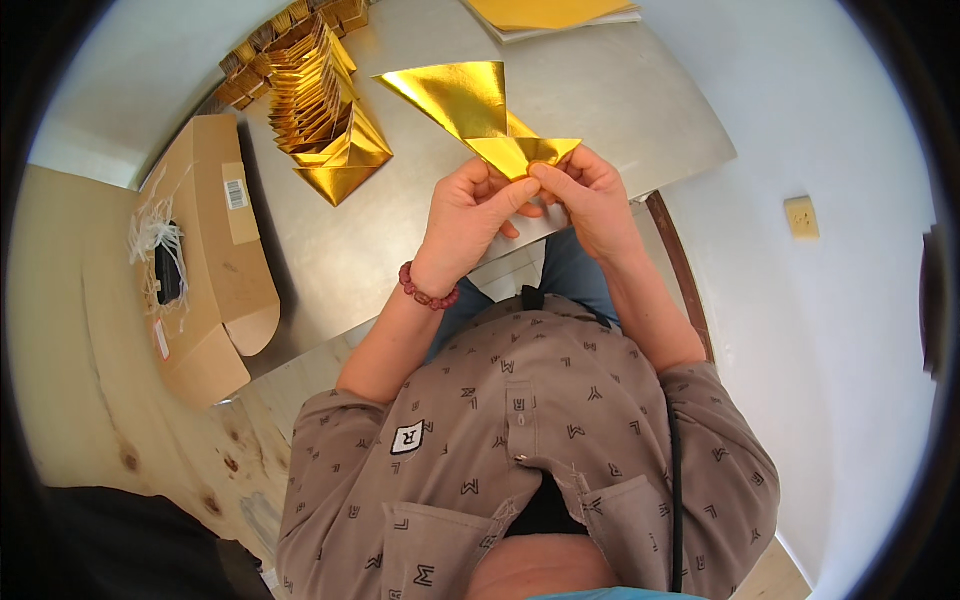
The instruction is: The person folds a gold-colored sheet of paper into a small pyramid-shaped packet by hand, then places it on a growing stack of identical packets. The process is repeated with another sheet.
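Between my two hands is a partly folded sheet of shiny gold foil paper (450, 92), held just over the near edge of the table. A broad flap of it spreads to the upper left, and a smaller folded part points down toward me. My left hand (478, 200) pinches the lower folded part from the left, its thumb near the tip. My right hand (585, 195) grips the same part from the right, thumb pressed on the front of the fold. Some fingertips are hidden behind the paper. A row of nested gold folded paper pieces (325, 110) lies to the left.
A stack of flat gold paper sheets (550, 12) lies at the table's far edge. An open cardboard box (205, 240) with white strips stands at the left. More folded pieces (245, 75) sit at the far left of the metal table (640, 100). White wall rises on the right.
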`<move>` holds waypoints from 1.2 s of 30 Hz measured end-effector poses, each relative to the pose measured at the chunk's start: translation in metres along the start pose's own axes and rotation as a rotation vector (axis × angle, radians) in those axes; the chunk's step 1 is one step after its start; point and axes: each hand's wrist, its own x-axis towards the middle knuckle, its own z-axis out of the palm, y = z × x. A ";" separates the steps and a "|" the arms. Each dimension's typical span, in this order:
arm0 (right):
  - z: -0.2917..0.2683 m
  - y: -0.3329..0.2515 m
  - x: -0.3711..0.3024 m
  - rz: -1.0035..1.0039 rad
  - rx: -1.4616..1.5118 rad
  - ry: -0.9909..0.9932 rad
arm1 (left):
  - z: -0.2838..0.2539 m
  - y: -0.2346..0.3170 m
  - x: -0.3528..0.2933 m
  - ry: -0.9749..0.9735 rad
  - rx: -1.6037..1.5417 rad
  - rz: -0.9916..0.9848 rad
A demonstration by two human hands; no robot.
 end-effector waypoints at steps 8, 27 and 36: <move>-0.003 0.005 0.000 -0.036 0.130 -0.038 | -0.001 -0.006 0.003 -0.050 -0.066 0.080; 0.003 0.012 0.003 -0.093 0.309 0.070 | 0.010 -0.015 -0.001 -0.014 -0.183 0.040; -0.004 0.009 0.004 -0.015 0.275 0.057 | 0.011 -0.016 -0.004 -0.040 -0.232 -0.003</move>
